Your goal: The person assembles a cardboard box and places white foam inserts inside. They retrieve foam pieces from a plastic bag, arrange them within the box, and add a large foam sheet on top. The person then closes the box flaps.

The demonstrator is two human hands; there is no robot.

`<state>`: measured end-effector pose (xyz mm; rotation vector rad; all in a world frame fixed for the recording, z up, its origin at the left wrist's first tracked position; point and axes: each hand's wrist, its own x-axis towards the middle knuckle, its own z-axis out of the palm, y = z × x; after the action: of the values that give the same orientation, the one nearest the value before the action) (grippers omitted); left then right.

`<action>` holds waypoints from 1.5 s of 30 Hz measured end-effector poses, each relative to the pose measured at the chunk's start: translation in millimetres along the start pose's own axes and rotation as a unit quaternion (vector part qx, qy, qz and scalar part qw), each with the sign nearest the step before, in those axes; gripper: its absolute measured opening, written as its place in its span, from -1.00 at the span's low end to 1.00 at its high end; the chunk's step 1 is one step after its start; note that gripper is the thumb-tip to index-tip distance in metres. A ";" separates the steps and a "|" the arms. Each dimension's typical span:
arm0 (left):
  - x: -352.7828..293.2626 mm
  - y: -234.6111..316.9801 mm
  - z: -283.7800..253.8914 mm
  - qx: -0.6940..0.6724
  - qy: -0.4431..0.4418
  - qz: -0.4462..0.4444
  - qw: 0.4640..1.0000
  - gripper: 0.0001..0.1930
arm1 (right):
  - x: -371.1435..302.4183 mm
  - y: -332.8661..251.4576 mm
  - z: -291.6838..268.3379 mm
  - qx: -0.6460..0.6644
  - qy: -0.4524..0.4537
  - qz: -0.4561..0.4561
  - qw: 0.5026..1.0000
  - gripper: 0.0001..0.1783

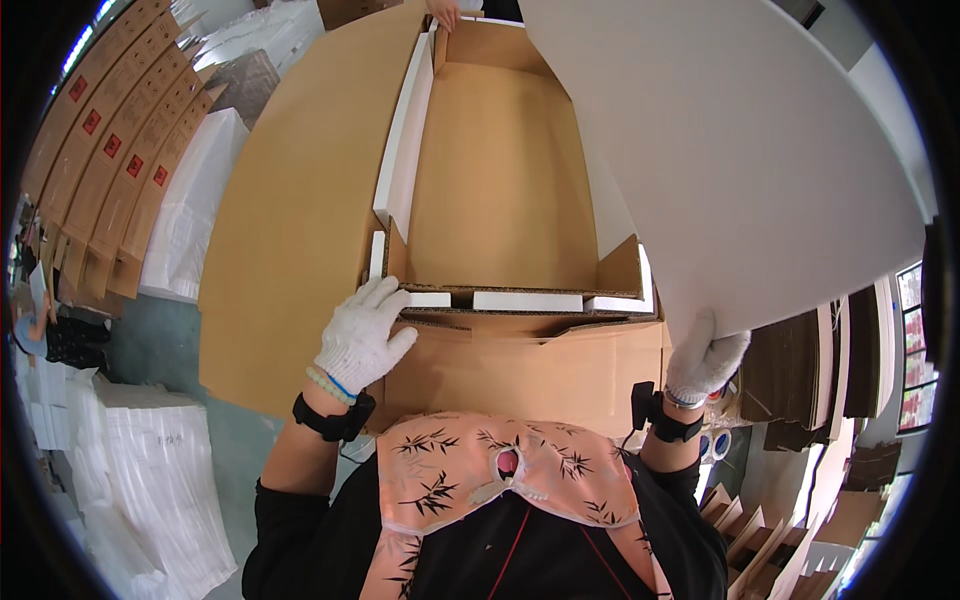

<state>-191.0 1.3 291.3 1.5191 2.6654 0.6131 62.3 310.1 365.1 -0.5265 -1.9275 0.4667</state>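
Observation:
A large open brown cardboard box lies in front of me, its flaps spread wide. White foam strips line its left wall and near edge. My left hand, in a white knit glove, rests on the box's near left corner beside a foam piece. My right hand, also gloved, grips the lower edge of a big white panel that leans tilted over the box's right side. Another person's hand touches the far end of the box.
Flat brown cartons with red labels are stacked at the left. White foam sheets and wrapped white stacks lie on the floor at lower left. Dark brown boards and cardboard pieces stand at the right.

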 end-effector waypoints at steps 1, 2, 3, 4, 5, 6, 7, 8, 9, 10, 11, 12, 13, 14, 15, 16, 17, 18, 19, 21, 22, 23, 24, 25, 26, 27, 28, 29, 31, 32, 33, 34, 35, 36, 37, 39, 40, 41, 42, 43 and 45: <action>0.0 0.2 -0.4 -0.001 0.002 0.001 1.000 -0.57 | -0.6 1.4 2.9 -0.022 -0.055 -0.004 0.998 -0.70; -0.3 0.9 -0.8 -0.003 0.005 0.002 1.000 -0.57 | -6.6 11.3 11.6 -0.084 -0.071 -0.053 0.992 -0.62; 0.1 1.1 -2.0 -0.003 0.009 0.003 1.000 -0.58 | -9.3 19.8 20.8 -0.145 -0.085 -0.103 0.980 -0.53; 0.9 1.2 -2.9 -0.010 0.006 0.004 1.000 -0.58 | 1.7 2.3 34.7 -0.157 -0.065 -0.216 0.962 -0.43; 1.6 1.1 -3.9 -0.018 0.003 0.004 1.000 -0.58 | 0.2 4.7 43.8 -0.139 -0.097 -0.241 0.955 -0.39; 2.6 0.7 -3.9 -0.027 0.000 0.004 1.000 -0.59 | -0.6 1.4 50.9 -0.141 -0.155 -0.243 0.947 -0.39; 3.7 0.2 -3.6 -0.030 0.006 0.008 1.000 -0.59 | -1.0 -2.3 56.8 -0.143 -0.212 -0.245 0.935 -0.40; 4.8 -0.1 -3.3 -0.033 0.011 0.012 0.999 -0.59 | -2.4 -5.0 59.7 -0.164 -0.252 -0.259 0.918 -0.43; 5.2 0.2 -4.3 -0.035 0.018 0.013 0.999 -0.60 | -4.9 -6.4 61.6 -0.183 -0.291 -0.275 0.898 -0.46; 5.6 1.6 -6.7 -0.043 0.002 0.001 0.999 -0.60 | -8.8 -4.6 62.9 -0.216 -0.323 -0.275 0.879 -0.54; 6.2 4.2 -10.9 -0.051 -0.014 -0.010 0.999 -0.61 | -8.2 -2.6 68.2 -0.225 -0.348 -0.280 0.866 -0.55; 6.2 6.0 -13.2 -0.061 -0.032 -0.020 0.997 -0.61 | -8.7 -1.1 71.7 -0.236 -0.374 -0.281 0.852 -0.56; 5.8 4.5 -11.4 -0.058 -0.018 -0.011 0.998 -0.61 | -8.7 0.3 76.1 -0.247 -0.399 -0.283 0.837 -0.57; 5.1 2.0 -7.8 -0.056 -0.003 -0.002 0.998 -0.62 | -2.8 1.3 87.2 -0.259 -0.380 -0.316 0.830 -0.61; 4.0 0.5 -5.1 -0.056 0.010 0.008 0.998 -0.62 | 7.7 4.2 100.9 -0.252 -0.416 -0.307 0.818 -0.63; 3.7 0.5 -4.3 -0.052 0.012 0.012 0.998 -0.62 | 20.1 9.8 116.0 -0.245 -0.451 -0.296 0.806 -0.64; 3.9 0.6 -3.9 -0.050 0.015 0.016 0.999 -0.61 | 26.9 15.7 126.2 -0.238 -0.486 -0.283 0.792 -0.65; 5.9 0.4 -3.1 -0.048 0.017 0.023 0.998 -0.61 | 24.9 25.6 132.7 -0.237 -0.518 -0.276 0.774 -0.66; 7.2 0.4 -2.9 -0.041 0.017 0.024 0.999 -0.61 | 23.2 36.3 142.7 -0.232 -0.548 -0.271 0.757 -0.67; 3.0 2.7 -5.8 -0.024 0.016 0.021 0.999 -0.60 | 26.7 44.7 150.6 -0.240 -0.613 -0.267 0.704 -0.67; 0.1 3.4 -11.2 -0.045 0.003 0.005 0.999 -0.60 | 33.0 43.1 150.0 -0.251 -0.648 -0.268 0.668 -0.66; -3.5 4.9 -19.9 -0.066 -0.010 -0.010 0.998 -0.60 | 38.3 42.8 151.8 -0.263 -0.681 -0.269 0.629 -0.66; -6.8 10.5 -27.3 -0.091 -0.025 -0.025 0.995 -0.60 | 42.2 45.6 152.1 -0.279 -0.710 -0.252 0.595 -0.49; -9.7 14.3 -29.2 -0.116 -0.040 -0.039 0.992 -0.60 | 47.9 51.5 153.8 -0.246 -0.731 -0.261 0.581 -0.41; -14.9 13.0 -27.3 -0.108 -0.004 -0.027 0.994 -0.61 | 54.8 60.9 156.9 -0.213 -0.750 -0.270 0.565 -0.33; -20.3 13.7 -30.7 -0.111 -0.007 -0.044 0.993 -0.60 | 56.0 72.5 162.4 -0.176 -0.769 -0.275 0.549 -0.25; -26.5 16.5 -39.2 -0.114 -0.011 -0.064 0.991 -0.60 | 50.7 81.2 178.4 -0.152 -0.790 -0.271 0.529 -0.10; -33.0 17.7 -43.1 -0.117 -0.015 -0.084 0.989 -0.60 | 44.7 90.2 180.2 -0.183 -0.807 -0.270 0.492 -0.14; -58.5 12.7 -42.4 -0.094 0.003 -0.129 0.987 -0.61 | 62.1 45.4 183.3 -0.243 -0.827 -0.287 0.417 -0.22; -73.0 16.7 -40.8 -0.087 0.009 -0.150 0.985 -0.62 | 69.5 45.0 170.7 -0.237 -0.832 -0.292 0.407 -0.38; -83.2 19.4 -40.5 -0.090 0.014 -0.188 0.978 -0.63 | 79.8 34.1 165.4 -0.264 -0.853 -0.297 0.338 -0.58; -91.2 18.9 -41.1 -0.096 0.017 -0.215 0.972 -0.64 | 76.8 52.0 163.9 -0.268 -0.866 -0.319 0.276 -0.62; -100.1 18.6 -41.2 -0.102 0.021 -0.242 0.965 -0.65 | 70.2 80.8 162.9 -0.271 -0.876 -0.339 0.212 -0.66; -110.6 16.8 -36.1 -0.097 0.038 -0.271 0.957 -0.67 | 56.0 110.4 168.5 -0.244 -0.884 -0.339 0.208 -0.66; -119.6 14.6 -30.5 -0.086 0.048 -0.285 0.953 -0.66 | 33.3 142.0 175.6 -0.218 -0.892 -0.340 0.204 -0.66; -134.5 15.2 -20.2 -0.065 0.071 -0.314 0.944 -0.66 | -0.7 169.8 185.0 -0.202 -0.913 -0.292 0.200 -0.65; -138.3 16.3 -18.9 -0.062 0.071 -0.319 0.943 -0.65 | -9.6 177.2 192.2 -0.188 -0.912 -0.286 0.224 -0.65; -141.1 17.6 -17.8 -0.058 0.071 -0.323 0.942 -0.64 | -19.8 183.9 198.3 -0.175 -0.911 -0.280 0.247 -0.66; -142.5 18.2 -13.2 -0.057 0.076 -0.329 0.939 -0.64 | -35.7 200.3 202.1 -0.069 -0.849 -0.286 0.440 -0.66; -142.6 20.2 -10.9 -0.059 0.083 -0.341 0.935 -0.63 | -27.1 165.5 209.5 -0.078 -0.832 -0.257 0.485 -0.64; -146.7 26.2 -11.6 -0.064 0.083 -0.361 0.927 -0.62 | 15.3 56.9 220.6 -0.091 -0.823 -0.436 0.354 -0.48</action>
<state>-94.2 -112.4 284.6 0.3863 2.9240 0.8426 -137.3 347.0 260.5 1.6885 -3.6119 -0.2183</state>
